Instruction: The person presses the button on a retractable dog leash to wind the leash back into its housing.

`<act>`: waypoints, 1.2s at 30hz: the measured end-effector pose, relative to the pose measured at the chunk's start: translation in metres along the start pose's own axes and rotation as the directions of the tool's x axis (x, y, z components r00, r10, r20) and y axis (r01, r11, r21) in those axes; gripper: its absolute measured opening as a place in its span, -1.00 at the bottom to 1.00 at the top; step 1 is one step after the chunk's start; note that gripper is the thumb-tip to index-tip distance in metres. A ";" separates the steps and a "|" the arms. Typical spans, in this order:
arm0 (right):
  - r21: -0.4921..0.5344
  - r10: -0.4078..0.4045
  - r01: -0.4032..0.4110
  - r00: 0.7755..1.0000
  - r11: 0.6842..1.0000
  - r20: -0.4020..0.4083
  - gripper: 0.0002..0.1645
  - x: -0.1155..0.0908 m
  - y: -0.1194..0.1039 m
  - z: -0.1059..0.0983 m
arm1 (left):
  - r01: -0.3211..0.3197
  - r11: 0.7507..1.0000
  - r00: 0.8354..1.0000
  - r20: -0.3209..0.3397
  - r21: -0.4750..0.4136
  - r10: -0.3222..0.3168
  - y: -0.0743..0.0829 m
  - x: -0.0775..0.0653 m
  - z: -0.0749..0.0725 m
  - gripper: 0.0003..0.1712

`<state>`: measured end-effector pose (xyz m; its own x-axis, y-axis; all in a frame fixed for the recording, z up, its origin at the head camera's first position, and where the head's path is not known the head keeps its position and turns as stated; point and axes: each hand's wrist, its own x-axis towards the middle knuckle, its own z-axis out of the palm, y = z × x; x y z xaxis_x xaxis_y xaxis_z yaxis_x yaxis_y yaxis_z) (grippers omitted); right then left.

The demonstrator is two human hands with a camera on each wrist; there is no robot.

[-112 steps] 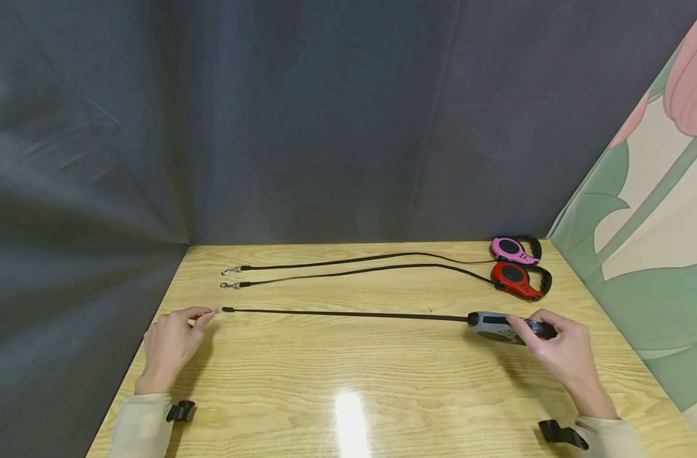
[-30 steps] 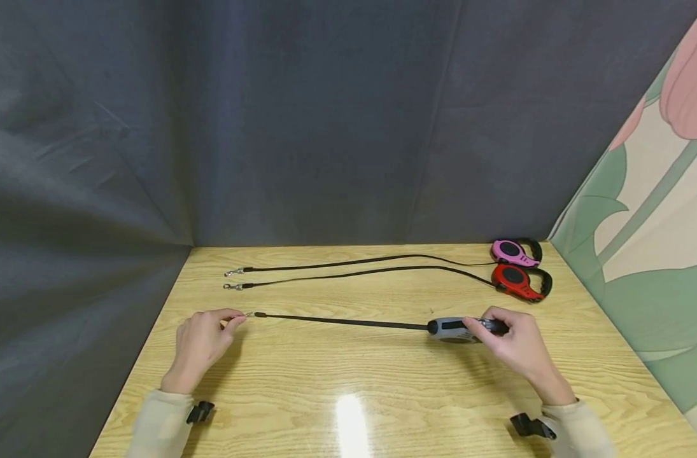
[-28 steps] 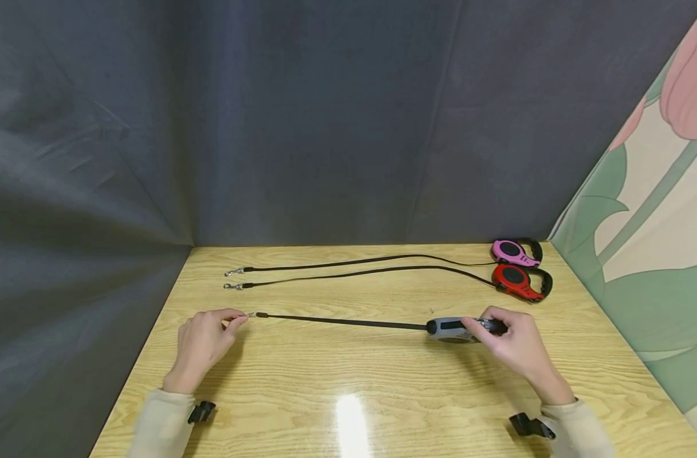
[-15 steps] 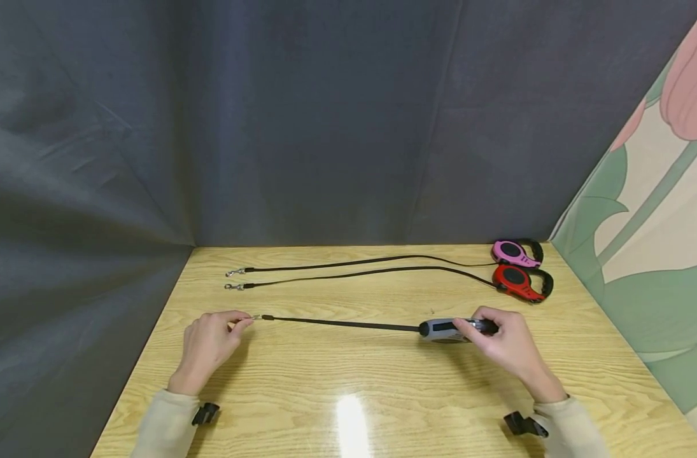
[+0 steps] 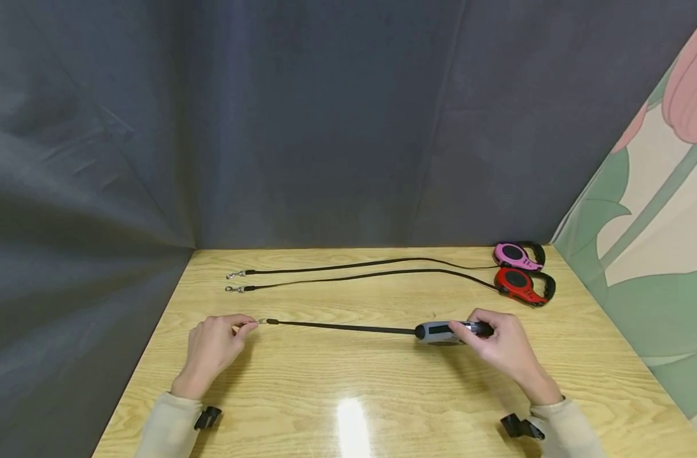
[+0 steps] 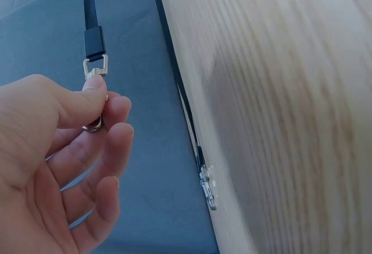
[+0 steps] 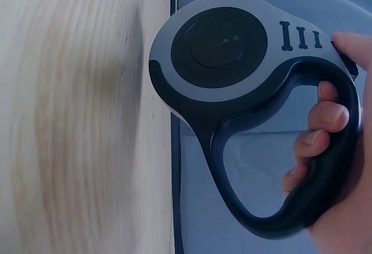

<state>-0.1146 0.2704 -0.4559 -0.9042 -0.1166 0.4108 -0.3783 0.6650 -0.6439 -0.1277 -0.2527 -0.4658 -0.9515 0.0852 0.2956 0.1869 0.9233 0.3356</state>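
My left hand [image 5: 213, 346] pinches the metal snap clip [image 6: 95, 68] of a grey retractable dog leash [image 5: 434, 333] between thumb and forefinger. From the clip a black strap [image 5: 348, 327] runs nearly straight across to the grey case. My right hand [image 5: 505, 343] grips the leash's black loop handle [image 7: 343, 149], fingers wrapped through it and thumb on top near the button. The case is held on edge above the table, and its grey side with bone-shaped marks faces the right wrist view.
Behind, a pink retractable leash [image 5: 514, 254] and a red one [image 5: 520, 285] lie on the wooden table [image 5: 325, 381] at the far right. Their straps stretch left to metal clips [image 5: 235, 289]. Dark cloth [image 5: 325, 127] rises behind the table, and flowered cloth [image 5: 646, 254] hangs on the right.
Both hands have come closer together, the left moving right and the right moving left with the grey leash. The exposed strap between them is shorter. The pink and red leashes stay put.
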 end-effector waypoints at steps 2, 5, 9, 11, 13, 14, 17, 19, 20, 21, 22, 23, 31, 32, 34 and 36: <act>0.005 -0.007 0.007 1.000 1.000 0.007 -0.54 0.002 0.000 0.001 | -0.003 1.000 1.000 0.000 -0.001 0.003 0.001 0.001 0.001 -0.84; 0.013 -0.013 0.013 1.000 1.000 0.015 -0.54 0.004 -0.001 0.003 | -0.006 1.000 1.000 0.013 -0.001 0.006 0.003 0.002 0.003 -0.84; 0.015 -0.021 0.021 1.000 1.000 0.020 -0.54 0.005 -0.001 0.006 | -0.006 1.000 0.999 0.038 -0.001 0.006 0.006 0.004 0.004 -0.85; 0.016 -0.025 0.025 0.999 1.000 0.027 -0.55 0.006 -0.001 0.007 | -0.007 1.000 0.999 0.042 -0.003 0.007 0.007 0.004 0.005 -0.85; 0.015 -0.028 0.027 0.999 1.000 0.037 -0.55 0.006 -0.001 0.008 | -0.010 1.000 0.999 0.044 -0.006 0.010 0.009 0.005 0.006 -0.86; 0.017 -0.027 0.027 0.999 0.999 0.042 -0.56 0.006 -0.001 0.009 | -0.011 1.000 0.999 0.045 -0.007 0.012 0.009 0.005 0.007 -0.86; 0.021 -0.034 0.033 0.998 0.999 0.051 -0.57 0.008 -0.002 0.011 | -0.017 1.000 0.999 0.048 -0.012 0.018 0.012 0.005 0.009 -0.87; 0.026 -0.040 0.038 0.998 0.999 0.053 -0.57 0.009 -0.003 0.012 | -0.023 1.000 0.998 0.050 -0.013 0.023 0.014 0.006 0.011 -0.87; 0.027 -0.044 0.042 0.998 0.999 0.053 -0.56 0.010 -0.003 0.013 | -0.024 1.000 0.998 0.051 -0.013 0.025 0.015 0.006 0.011 -0.86; 0.028 -0.050 0.049 0.997 0.998 0.054 -0.56 0.011 -0.003 0.014 | -0.026 1.000 0.998 0.053 -0.014 0.027 0.016 0.007 0.012 -0.86; 0.029 -0.056 0.055 0.997 0.998 0.055 -0.56 0.011 -0.004 0.015 | -0.027 1.000 0.998 0.056 -0.013 0.027 0.017 0.007 0.013 -0.86; 0.027 -0.060 0.059 0.997 0.998 0.056 -0.56 0.012 -0.004 0.016 | -0.027 1.000 0.998 0.060 -0.013 0.028 0.018 0.007 0.014 -0.86; 0.041 -0.075 0.072 0.994 0.997 0.075 -0.57 0.015 -0.010 0.023 | -0.042 0.999 0.995 0.087 -0.028 0.044 0.025 0.008 0.020 -0.85; 0.045 -0.076 0.073 0.994 0.996 0.078 -0.57 0.016 -0.010 0.024 | -0.044 0.999 0.995 0.088 -0.031 0.047 0.026 0.008 0.021 -0.85; 0.051 -0.079 0.074 0.993 0.996 0.086 -0.58 0.017 -0.011 0.026 | -0.045 0.998 0.994 0.094 -0.038 0.049 0.028 0.008 0.023 -0.85; 0.051 -0.080 0.076 0.992 0.996 0.097 -0.59 0.018 -0.012 0.028 | -0.044 0.998 0.994 0.101 -0.046 0.048 0.029 0.007 0.023 -0.86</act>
<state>-0.1317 0.2393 -0.4590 -0.8859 -0.2405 0.3967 -0.4552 0.6155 -0.6434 -0.1348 -0.2163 -0.4748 -0.9612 0.1667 0.2198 0.2393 0.9003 0.3635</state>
